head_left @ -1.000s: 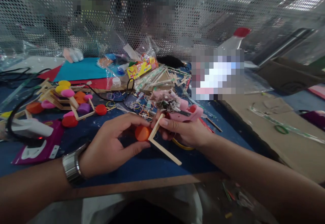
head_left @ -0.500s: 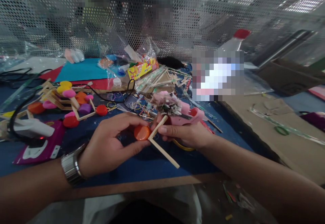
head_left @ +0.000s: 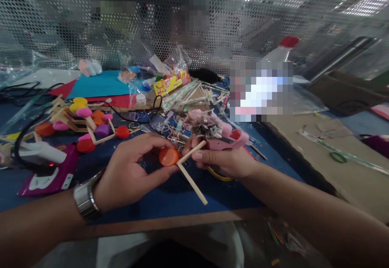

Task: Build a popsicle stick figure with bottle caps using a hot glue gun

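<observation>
A: Framed widest, at the workbench?

B: Backed by a grey perforated screen (head_left: 170, 37), spread over a blue tabletop (head_left: 231, 197), flanked at right by brown cardboard (head_left: 306, 150).

A: Smaller than that?

B: At far left, a structure of wooden sticks and coloured caps (head_left: 79, 123), set apart from the work.

A: And the hands?

B: Facing each other near the tabletop's front edge. First the right hand (head_left: 221, 160), curled just in front of a cluttered pink object (head_left: 206, 122); cannot tell whether that, too, is gripped. Pinched plainly between thumb and fingers: one arm of the joined wooden sticks (head_left: 193, 184), with the other arm slanting free toward the viewer. Opposite, the left hand (head_left: 130, 166), grasping the orange cap (head_left: 168, 157) between thumb and forefinger.

A: Caught at which step?

B: Apparently holding corner to rim, midway between both hands. Close enough to look touching; impossible to tell whether bonded.

A: And for the next move?

B: Likely calling for steadiness: firm on the cap, no twist in the sticks, no early loosening of either pinch.
</observation>
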`<state>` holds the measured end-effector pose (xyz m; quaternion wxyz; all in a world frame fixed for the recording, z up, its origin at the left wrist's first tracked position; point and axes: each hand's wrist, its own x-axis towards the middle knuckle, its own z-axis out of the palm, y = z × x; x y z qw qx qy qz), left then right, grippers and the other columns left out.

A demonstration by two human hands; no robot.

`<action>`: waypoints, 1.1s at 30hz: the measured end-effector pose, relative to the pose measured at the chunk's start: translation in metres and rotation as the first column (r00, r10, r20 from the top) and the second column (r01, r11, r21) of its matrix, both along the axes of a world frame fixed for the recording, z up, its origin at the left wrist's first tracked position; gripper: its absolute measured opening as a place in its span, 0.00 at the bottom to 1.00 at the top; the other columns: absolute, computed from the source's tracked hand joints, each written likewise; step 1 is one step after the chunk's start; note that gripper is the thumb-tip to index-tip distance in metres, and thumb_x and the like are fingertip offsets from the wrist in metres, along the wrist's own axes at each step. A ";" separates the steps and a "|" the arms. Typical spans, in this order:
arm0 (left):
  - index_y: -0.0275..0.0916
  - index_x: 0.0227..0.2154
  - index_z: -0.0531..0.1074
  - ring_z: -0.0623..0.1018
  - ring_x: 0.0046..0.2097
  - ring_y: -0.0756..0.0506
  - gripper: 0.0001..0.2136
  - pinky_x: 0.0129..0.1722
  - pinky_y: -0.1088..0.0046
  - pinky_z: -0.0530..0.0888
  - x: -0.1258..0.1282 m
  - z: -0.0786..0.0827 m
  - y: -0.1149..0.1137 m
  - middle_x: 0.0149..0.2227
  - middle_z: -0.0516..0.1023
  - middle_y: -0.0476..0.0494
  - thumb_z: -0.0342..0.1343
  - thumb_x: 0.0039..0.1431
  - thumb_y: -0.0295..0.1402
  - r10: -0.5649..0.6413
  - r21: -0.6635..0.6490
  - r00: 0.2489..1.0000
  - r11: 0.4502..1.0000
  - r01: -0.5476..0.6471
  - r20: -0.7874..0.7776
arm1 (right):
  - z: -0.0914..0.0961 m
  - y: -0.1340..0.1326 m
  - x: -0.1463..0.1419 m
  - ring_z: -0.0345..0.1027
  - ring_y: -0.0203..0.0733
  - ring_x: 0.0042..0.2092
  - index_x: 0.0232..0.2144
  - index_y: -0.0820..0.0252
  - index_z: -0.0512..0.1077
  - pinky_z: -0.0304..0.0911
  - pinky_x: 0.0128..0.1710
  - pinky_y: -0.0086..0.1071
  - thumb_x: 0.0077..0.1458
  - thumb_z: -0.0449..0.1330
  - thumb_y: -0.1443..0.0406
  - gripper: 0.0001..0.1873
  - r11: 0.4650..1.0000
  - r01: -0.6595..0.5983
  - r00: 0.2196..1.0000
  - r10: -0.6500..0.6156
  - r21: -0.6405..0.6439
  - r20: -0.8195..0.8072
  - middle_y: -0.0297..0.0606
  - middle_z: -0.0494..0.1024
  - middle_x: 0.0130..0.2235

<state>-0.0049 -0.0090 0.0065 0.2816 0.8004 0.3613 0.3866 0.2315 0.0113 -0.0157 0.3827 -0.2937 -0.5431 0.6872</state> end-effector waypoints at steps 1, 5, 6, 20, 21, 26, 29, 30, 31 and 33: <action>0.39 0.42 0.78 0.83 0.39 0.47 0.10 0.39 0.73 0.79 0.000 0.000 0.000 0.40 0.83 0.45 0.67 0.60 0.34 0.005 -0.008 1.000 1.000 -0.005 0.007 | 0.000 0.000 0.000 0.65 0.29 0.26 0.33 0.59 0.79 0.61 0.22 0.21 0.47 0.78 0.52 0.21 1.000 -0.005 1.000 0.005 0.000 -0.001 0.32 0.76 0.27; 0.39 0.43 0.78 0.83 0.39 0.47 0.11 0.38 0.74 0.79 0.000 -0.001 0.000 0.41 0.83 0.45 0.68 0.59 0.35 0.028 -0.042 0.999 0.999 -0.026 0.032 | 0.001 0.001 0.000 0.63 0.29 0.25 0.31 0.60 0.78 0.58 0.22 0.21 0.49 0.77 0.51 0.20 0.999 -0.032 0.999 0.032 0.032 0.001 0.32 0.75 0.27; 0.39 0.43 0.78 0.83 0.39 0.47 0.11 0.38 0.75 0.80 0.000 -0.001 0.000 0.40 0.83 0.45 0.68 0.59 0.35 0.034 -0.047 0.999 0.998 -0.032 0.037 | 0.001 0.002 0.001 0.63 0.29 0.25 0.31 0.59 0.78 0.58 0.22 0.21 0.49 0.76 0.51 0.20 0.999 -0.036 0.999 0.036 0.040 0.004 0.32 0.75 0.27; 0.40 0.41 0.80 0.82 0.35 0.50 0.11 0.35 0.79 0.80 0.001 0.002 -0.003 0.39 0.85 0.47 0.70 0.55 0.32 0.094 0.000 0.994 0.996 -0.094 0.047 | 0.000 0.003 0.001 0.64 0.31 0.26 0.30 0.59 0.77 0.60 0.23 0.24 0.50 0.76 0.49 0.20 0.997 -0.030 1.000 0.030 0.073 0.000 0.32 0.75 0.29; 0.40 0.41 0.80 0.82 0.34 0.50 0.11 0.34 0.79 0.80 0.001 0.003 -0.004 0.39 0.86 0.47 0.70 0.55 0.31 0.093 0.001 0.995 0.996 -0.093 0.048 | 0.000 0.003 0.001 0.64 0.31 0.25 0.31 0.59 0.77 0.59 0.23 0.24 0.50 0.76 0.49 0.21 0.997 -0.029 1.000 0.029 0.070 0.002 0.32 0.75 0.28; 0.40 0.41 0.81 0.83 0.34 0.50 0.11 0.34 0.80 0.80 0.001 0.002 -0.001 0.38 0.86 0.47 0.70 0.54 0.32 0.116 -0.019 0.992 0.993 -0.115 0.041 | 0.000 0.002 0.001 0.63 0.30 0.24 0.31 0.59 0.78 0.58 0.22 0.24 0.50 0.76 0.51 0.20 0.997 -0.009 1.000 0.011 0.079 -0.029 0.32 0.75 0.28; 0.38 0.40 0.80 0.83 0.34 0.48 0.12 0.35 0.78 0.81 0.001 0.001 0.002 0.38 0.86 0.45 0.70 0.54 0.35 0.153 -0.062 0.987 0.987 -0.150 0.053 | 0.001 0.002 0.002 0.63 0.29 0.23 0.32 0.59 0.78 0.57 0.21 0.23 0.51 0.76 0.52 0.18 0.998 0.009 0.997 -0.004 0.062 -0.075 0.31 0.74 0.27; 0.37 0.41 0.80 0.84 0.35 0.48 0.13 0.36 0.77 0.82 0.001 0.000 0.003 0.37 0.86 0.45 0.70 0.54 0.36 0.156 -0.084 0.986 0.985 -0.151 0.055 | 0.001 0.002 0.002 0.62 0.29 0.23 0.32 0.59 0.78 0.57 0.21 0.23 0.51 0.76 0.53 0.18 0.998 0.010 0.996 -0.005 0.056 -0.085 0.30 0.74 0.26; 0.37 0.42 0.80 0.84 0.35 0.47 0.13 0.37 0.76 0.82 0.001 0.000 0.004 0.37 0.86 0.45 0.69 0.55 0.36 0.153 -0.103 0.987 0.984 -0.147 0.053 | 0.002 0.002 0.003 0.62 0.29 0.23 0.31 0.60 0.77 0.57 0.21 0.23 0.51 0.76 0.53 0.18 0.999 0.009 0.996 -0.005 0.049 -0.086 0.30 0.73 0.27; 0.38 0.43 0.80 0.85 0.36 0.46 0.14 0.38 0.74 0.83 0.001 -0.001 0.005 0.38 0.86 0.44 0.69 0.55 0.35 0.146 -0.110 0.988 0.984 -0.141 0.042 | 0.004 0.003 0.003 0.62 0.28 0.24 0.30 0.60 0.76 0.57 0.21 0.23 0.50 0.76 0.53 0.19 0.999 0.019 0.997 -0.016 0.036 -0.079 0.32 0.75 0.30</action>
